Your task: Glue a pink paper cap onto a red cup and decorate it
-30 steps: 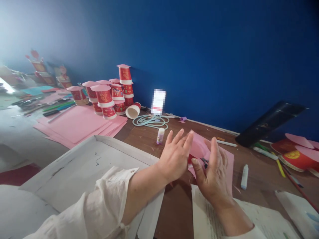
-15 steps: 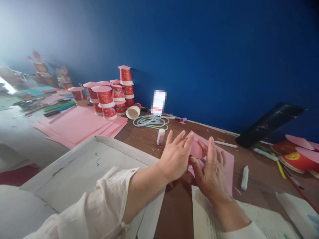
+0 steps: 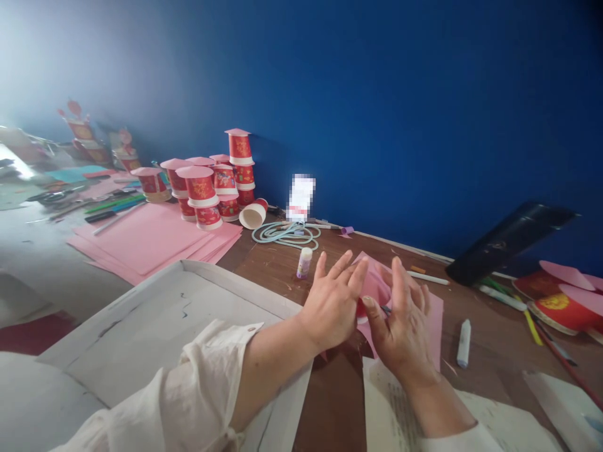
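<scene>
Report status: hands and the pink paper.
Hands: left hand and right hand on pink paper piece, fingers spread, grip hidden. Piece above pink sheet. Nearby, untouched: glue stick, white marker.

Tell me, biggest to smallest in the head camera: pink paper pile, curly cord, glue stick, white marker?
1. pink paper pile
2. curly cord
3. white marker and glue stick: the marker looks a bit longer, but it lies nearer the camera, so I can't rank them.

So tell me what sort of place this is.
Probably a craft worktable: stacked red paper cups capped in pink, sheets of pink paper, and a glue stick and marker on the wooden table.
</scene>
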A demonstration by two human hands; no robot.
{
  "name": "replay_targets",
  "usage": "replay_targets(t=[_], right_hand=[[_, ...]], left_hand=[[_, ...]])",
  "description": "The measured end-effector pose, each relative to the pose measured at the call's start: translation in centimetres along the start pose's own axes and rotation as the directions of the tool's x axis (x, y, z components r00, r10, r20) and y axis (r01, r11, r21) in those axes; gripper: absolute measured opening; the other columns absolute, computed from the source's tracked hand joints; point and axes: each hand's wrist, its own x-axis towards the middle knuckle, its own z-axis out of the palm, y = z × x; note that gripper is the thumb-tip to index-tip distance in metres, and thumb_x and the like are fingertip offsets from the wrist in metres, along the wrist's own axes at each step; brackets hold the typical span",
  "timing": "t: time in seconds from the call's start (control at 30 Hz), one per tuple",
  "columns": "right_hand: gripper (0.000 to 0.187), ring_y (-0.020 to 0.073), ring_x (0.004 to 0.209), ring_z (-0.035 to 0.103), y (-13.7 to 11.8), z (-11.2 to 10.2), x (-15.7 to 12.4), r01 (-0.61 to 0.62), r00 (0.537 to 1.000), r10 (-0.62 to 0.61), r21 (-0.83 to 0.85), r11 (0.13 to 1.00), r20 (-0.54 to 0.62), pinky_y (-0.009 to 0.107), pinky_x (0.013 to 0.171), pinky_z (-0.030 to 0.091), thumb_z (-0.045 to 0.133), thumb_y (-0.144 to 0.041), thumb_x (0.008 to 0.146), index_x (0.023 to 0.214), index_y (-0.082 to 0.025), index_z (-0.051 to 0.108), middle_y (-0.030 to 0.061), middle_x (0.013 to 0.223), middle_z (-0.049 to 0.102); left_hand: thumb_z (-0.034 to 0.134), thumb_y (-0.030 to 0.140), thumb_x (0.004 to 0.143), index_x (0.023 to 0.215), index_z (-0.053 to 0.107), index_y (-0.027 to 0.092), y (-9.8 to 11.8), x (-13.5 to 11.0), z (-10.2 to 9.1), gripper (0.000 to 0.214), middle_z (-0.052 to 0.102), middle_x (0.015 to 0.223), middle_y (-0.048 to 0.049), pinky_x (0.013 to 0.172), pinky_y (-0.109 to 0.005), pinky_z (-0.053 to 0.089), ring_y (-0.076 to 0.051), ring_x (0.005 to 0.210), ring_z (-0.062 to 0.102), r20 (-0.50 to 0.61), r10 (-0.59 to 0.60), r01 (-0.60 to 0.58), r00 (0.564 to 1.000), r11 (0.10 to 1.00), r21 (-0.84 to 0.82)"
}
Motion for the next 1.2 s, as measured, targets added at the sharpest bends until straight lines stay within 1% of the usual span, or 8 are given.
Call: replay_targets(t=[0.17, 0.33, 0.53, 0.73, 0.9, 0.97, 1.1, 1.2], right_hand=[[0.084, 0.0342, 0.141, 0.040, 0.2, 0.8, 0.3, -0.046, 0.997, 0.048, -0.039, 0.998, 0.056, 0.064, 0.114, 0.023, 0.026, -0.071, 0.095, 0.158, -0.017, 0.022, 0.0181, 0.151, 0.048], [0.083, 0.0334, 0.140, 0.042, 0.3, 0.7, 0.4, -0.054, 0.995, 0.057, -0.041, 0.998, 0.076, 0.065, 0.114, 0.021, 0.025, -0.071, 0.095, 0.159, -0.017, 0.020, 0.0164, 0.146, 0.054], [0.082, 0.0340, 0.138, 0.043, 0.3, 0.6, 0.5, -0.037, 0.995, 0.042, -0.047, 0.998, 0.096, 0.065, 0.115, 0.020, 0.024, -0.068, 0.097, 0.160, -0.015, 0.017, 0.0140, 0.133, 0.065], [0.086, 0.0356, 0.137, 0.044, 0.4, 0.6, 0.5, -0.023, 0.995, 0.033, -0.103, 0.994, 0.095, 0.064, 0.115, 0.022, 0.027, -0.070, 0.096, 0.159, -0.013, 0.017, 0.0159, 0.143, 0.058], [0.084, 0.0355, 0.138, 0.044, 0.3, 0.8, 0.4, -0.052, 0.991, 0.062, -0.086, 0.995, 0.119, 0.066, 0.114, 0.022, 0.028, -0.069, 0.096, 0.160, -0.016, 0.015, 0.0154, 0.144, 0.057], [0.084, 0.0347, 0.141, 0.040, 0.2, 0.7, 0.3, -0.057, 0.992, 0.063, -0.058, 0.997, 0.108, 0.065, 0.115, 0.022, 0.027, -0.070, 0.096, 0.160, -0.016, 0.016, 0.0160, 0.148, 0.053], [0.081, 0.0323, 0.150, 0.026, 0.2, -0.1, -0.2, -0.030, 0.997, 0.030, 0.008, 1.000, 0.068, 0.061, 0.118, 0.019, 0.028, -0.066, 0.098, 0.161, -0.018, 0.011, 0.0143, 0.158, 0.041], [0.079, 0.0317, 0.151, 0.026, 0.5, -0.9, -0.8, 0.003, 0.999, -0.002, -0.008, 1.000, 0.055, 0.059, 0.117, 0.021, 0.030, -0.062, 0.099, 0.162, -0.019, 0.004, 0.0140, 0.157, 0.042]], left_hand=[[0.038, 0.020, 0.093, 0.152, 0.028, 0.007, 0.0, 0.2, -0.2, 0.061, 0.050, 0.150, -0.0164, 0.122, -0.064, 0.006, -0.027, 0.151, 0.026, 0.021, 0.005, -0.005, 1.000, 1.000, -0.001], [0.040, 0.017, 0.091, 0.153, 0.029, 0.010, 0.0, 0.2, -0.1, 0.063, 0.053, 0.148, -0.0157, 0.122, -0.064, 0.005, -0.026, 0.151, 0.027, 0.014, 0.013, -0.013, 1.000, 1.000, -0.009], [0.041, 0.017, 0.090, 0.152, 0.029, 0.008, 0.1, 0.3, -0.1, 0.064, 0.057, 0.144, -0.0158, 0.121, -0.066, 0.005, -0.026, 0.151, 0.027, 0.031, 0.006, -0.006, 1.000, 1.000, -0.001], [0.041, 0.018, 0.090, 0.151, 0.029, 0.007, 0.2, 0.3, -0.1, 0.063, 0.054, 0.147, -0.0160, 0.121, -0.067, 0.003, -0.028, 0.151, 0.027, 0.034, 0.008, -0.008, 0.999, 1.000, -0.008], [0.041, 0.018, 0.091, 0.152, 0.030, 0.009, 0.0, 0.2, 0.0, 0.063, 0.054, 0.147, -0.0153, 0.121, -0.065, 0.002, -0.027, 0.151, 0.025, 0.044, 0.003, -0.002, 0.999, 1.000, -0.005], [0.042, 0.019, 0.090, 0.153, 0.029, 0.009, -0.1, 0.1, 0.0, 0.064, 0.054, 0.147, -0.0155, 0.122, -0.064, 0.002, -0.028, 0.152, 0.023, 0.052, 0.006, -0.006, 0.999, 1.000, -0.005], [0.041, 0.020, 0.091, 0.155, 0.023, 0.007, -0.1, -0.1, 0.0, 0.067, 0.048, 0.151, -0.0174, 0.121, -0.065, 0.005, -0.030, 0.153, 0.018, 0.045, 0.008, -0.007, 0.999, 1.000, -0.025], [0.040, 0.020, 0.091, 0.155, 0.019, 0.005, 0.0, -0.3, 0.1, 0.069, 0.045, 0.153, -0.0185, 0.121, -0.064, 0.002, -0.031, 0.154, 0.014, 0.032, 0.017, -0.016, 0.999, 1.000, -0.024]])
